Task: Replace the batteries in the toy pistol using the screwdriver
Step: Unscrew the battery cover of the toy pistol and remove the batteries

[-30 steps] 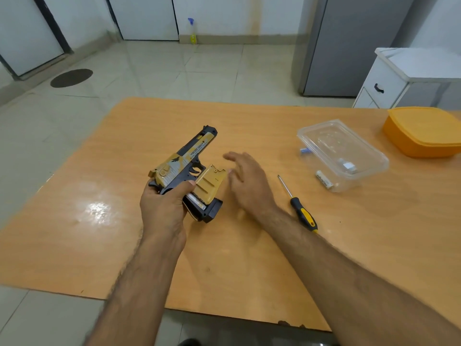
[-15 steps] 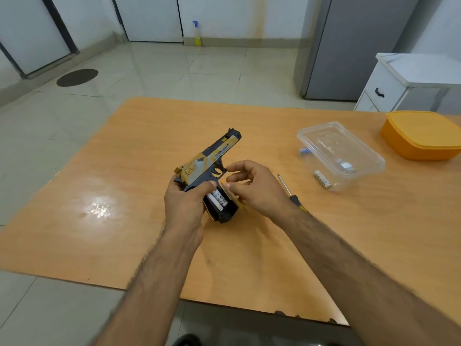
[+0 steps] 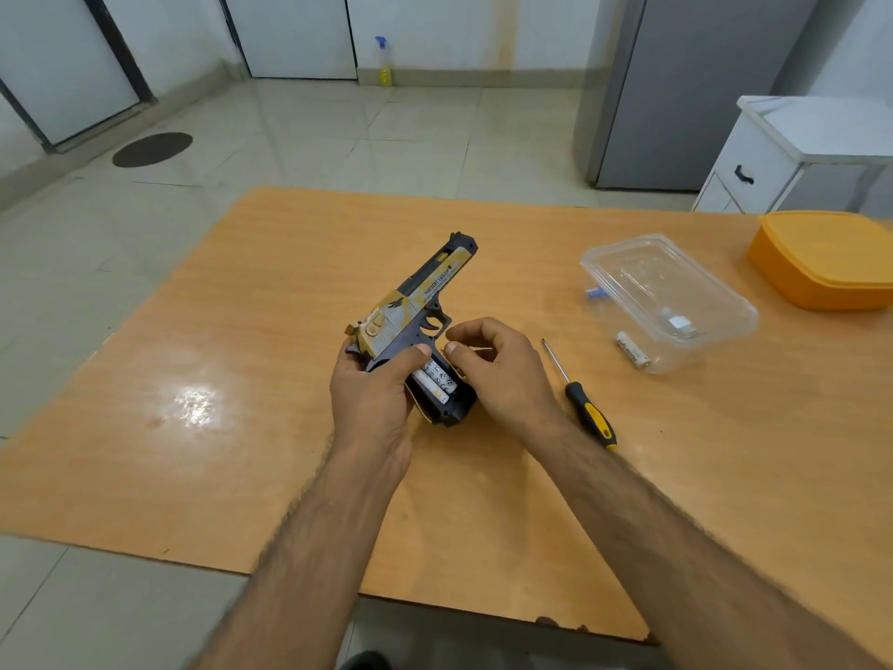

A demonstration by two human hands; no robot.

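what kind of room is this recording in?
Probably a plain home utility or kitchen area: tiled floor, a grey fridge-like cabinet, a white drawer unit, and a spray bottle by the wall.

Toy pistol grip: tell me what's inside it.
White batteries lie in the open grip of the toy pistol. The left hand covers part of them; their count is unclear.

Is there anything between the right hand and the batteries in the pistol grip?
Nothing visible is in the way. The battery compartment is open, with no cover over the batteries, and the right hand is already at the grip of the toy pistol, which the left hand holds.
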